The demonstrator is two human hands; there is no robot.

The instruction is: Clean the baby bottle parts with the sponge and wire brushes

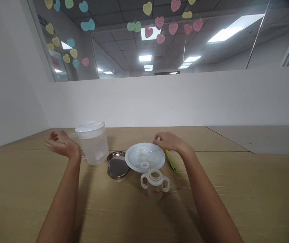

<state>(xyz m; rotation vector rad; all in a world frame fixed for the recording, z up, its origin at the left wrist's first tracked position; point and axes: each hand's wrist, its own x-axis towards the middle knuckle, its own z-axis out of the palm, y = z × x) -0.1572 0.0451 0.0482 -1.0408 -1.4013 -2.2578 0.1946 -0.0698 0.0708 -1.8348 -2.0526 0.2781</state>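
My left hand (62,144) is raised beside the handle of a clear plastic pitcher (95,145) with a white lid, palm turned up and fingers loosely curled and apart, holding nothing. My right hand (169,140) is at the far right rim of a white bowl (131,152), its fingertips drawn together. A thin line runs from those fingers across the bowl; what it is I cannot make out. Inside the bowl lie a white ring-shaped part (144,165) and some translucent pieces. In front of the bowl stands a lidless two-handled baby bottle (155,185) with red print.
A kidney-shaped metal tray (118,165) lies between pitcher and bowl. A green-handled utensil (171,161) rests right of the bowl, its upper end hidden by my right hand. Behind the wooden table (235,192) rises a white wall (174,101) below a window with heart-shaped notes.
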